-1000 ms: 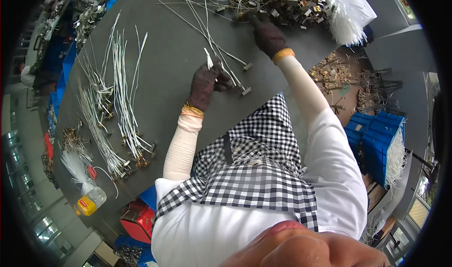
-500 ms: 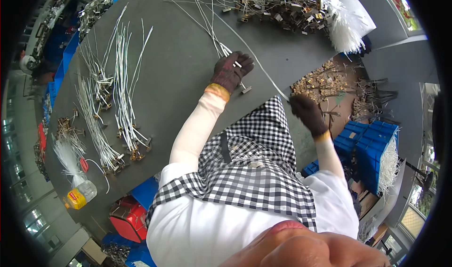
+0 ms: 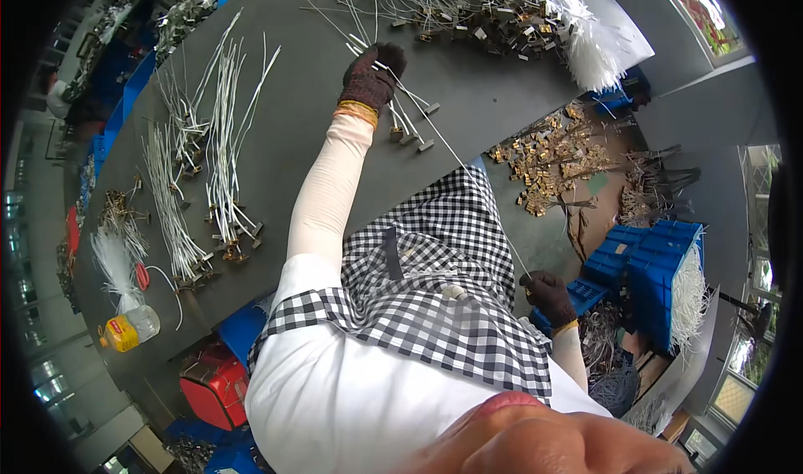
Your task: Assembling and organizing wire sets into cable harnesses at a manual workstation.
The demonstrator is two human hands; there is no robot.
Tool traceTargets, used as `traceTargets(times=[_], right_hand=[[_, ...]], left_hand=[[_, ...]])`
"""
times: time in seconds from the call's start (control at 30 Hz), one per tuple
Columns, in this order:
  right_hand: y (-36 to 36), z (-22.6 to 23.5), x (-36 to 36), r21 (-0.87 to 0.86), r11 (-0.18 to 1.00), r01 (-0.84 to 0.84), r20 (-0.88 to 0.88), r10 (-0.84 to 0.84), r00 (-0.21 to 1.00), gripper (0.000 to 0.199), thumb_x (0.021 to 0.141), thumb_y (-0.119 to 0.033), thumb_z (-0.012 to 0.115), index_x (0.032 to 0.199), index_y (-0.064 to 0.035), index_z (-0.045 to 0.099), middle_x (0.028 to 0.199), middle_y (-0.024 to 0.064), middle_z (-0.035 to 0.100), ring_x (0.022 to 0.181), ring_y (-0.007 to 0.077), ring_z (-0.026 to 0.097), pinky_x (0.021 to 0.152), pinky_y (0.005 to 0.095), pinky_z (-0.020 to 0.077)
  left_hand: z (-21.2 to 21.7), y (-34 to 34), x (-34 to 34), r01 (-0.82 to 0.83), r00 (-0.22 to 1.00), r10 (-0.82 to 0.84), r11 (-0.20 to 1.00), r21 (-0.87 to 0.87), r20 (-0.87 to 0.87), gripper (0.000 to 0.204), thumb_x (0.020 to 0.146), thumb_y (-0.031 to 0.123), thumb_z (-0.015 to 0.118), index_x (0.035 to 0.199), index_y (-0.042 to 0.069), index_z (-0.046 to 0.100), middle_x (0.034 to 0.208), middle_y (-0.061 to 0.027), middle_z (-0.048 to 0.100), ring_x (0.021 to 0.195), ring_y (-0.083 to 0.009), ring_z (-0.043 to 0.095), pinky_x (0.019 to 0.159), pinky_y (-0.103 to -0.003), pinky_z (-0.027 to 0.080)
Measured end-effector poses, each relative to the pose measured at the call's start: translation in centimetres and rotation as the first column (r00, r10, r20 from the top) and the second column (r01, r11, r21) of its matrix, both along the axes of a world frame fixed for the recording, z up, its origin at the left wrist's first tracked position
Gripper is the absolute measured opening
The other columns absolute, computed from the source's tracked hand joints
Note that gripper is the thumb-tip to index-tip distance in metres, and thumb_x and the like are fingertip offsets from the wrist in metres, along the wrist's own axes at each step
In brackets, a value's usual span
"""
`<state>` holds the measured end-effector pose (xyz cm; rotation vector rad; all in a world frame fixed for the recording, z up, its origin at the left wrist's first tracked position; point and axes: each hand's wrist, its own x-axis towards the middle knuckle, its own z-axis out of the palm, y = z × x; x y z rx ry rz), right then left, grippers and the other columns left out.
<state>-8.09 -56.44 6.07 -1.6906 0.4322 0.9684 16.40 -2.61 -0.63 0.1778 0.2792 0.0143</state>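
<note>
White wire (image 3: pixel 468 173), long and thin, stretched taut from the table edge down to the person's side. Nearest, the right hand (image 3: pixel 548 294), in a dark glove, is closed around the wire's lower end beside the checked apron (image 3: pixel 435 298). Farther out, the gloved left hand (image 3: pixel 372 76) presses the wire's upper end on the grey table (image 3: pixel 309 81), fingers curled over it, next to short metal-tipped pieces (image 3: pixel 410 127). Beyond lies a heap of wires (image 3: pixel 468 10).
</note>
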Motion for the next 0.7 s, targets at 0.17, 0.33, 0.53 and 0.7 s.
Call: traceTargets(times=[0.17,0.33,0.53,0.7], right_hand=[[0.3,-0.1,0.2,0.086,0.993,0.077,0.038,-0.080,0.996,0.016,0.090,-0.021,0.068,0.093,-0.0056,0.071,0.070,-0.0030,0.055,0.061,0.0062,0.049,0.055,0.0226,0.0380],[1.3,0.6,0.3,0.101,0.990,0.100,0.062,-0.107,0.992,0.017,0.090,-0.022,0.070,0.093,-0.0056,0.070,0.069,-0.0037,0.054,0.061,0.0057,0.049,0.054,0.0223,0.0368],[4.3,-0.3,1.6,0.142,0.989,0.042,0.053,-0.050,0.997,0.018,0.091,-0.023,0.069,0.092,-0.0053,0.071,0.070,-0.0032,0.056,0.061,0.0061,0.049,0.056,0.0223,0.0392],[12.6,-0.9,7.4,0.342,0.931,-0.125,0.261,0.034,0.965,0.022,0.088,-0.014,0.069,0.105,0.0004,0.068,0.089,0.0034,0.064,0.074,0.0111,0.060,0.067,0.0260,0.0506]], left_hand=[[1.3,-0.1,-0.7,0.066,0.998,-0.066,0.996,-0.057,0.012,0.025,0.098,0.019,0.052,0.112,0.005,0.067,0.116,-0.0150,0.070,0.105,-0.0326,0.068,0.070,-0.030,0.060],[3.4,-1.5,-1.4,-0.035,0.999,0.035,0.999,0.008,0.000,0.026,0.098,0.017,0.049,0.107,0.002,0.069,0.109,-0.0153,0.072,0.102,-0.0317,0.069,0.086,-0.042,0.059],[3.7,-3.5,-3.5,0.030,0.989,-0.037,0.998,0.047,0.140,0.024,0.099,0.016,0.051,0.111,0.001,0.066,0.113,-0.0166,0.070,0.108,-0.0320,0.066,0.101,-0.050,0.051],[5.1,-10.1,-9.6,0.208,0.942,-0.260,0.948,0.239,0.211,0.024,0.101,0.020,0.054,0.117,0.004,0.063,0.124,-0.0147,0.065,0.120,-0.0305,0.060,0.107,-0.050,0.045]])
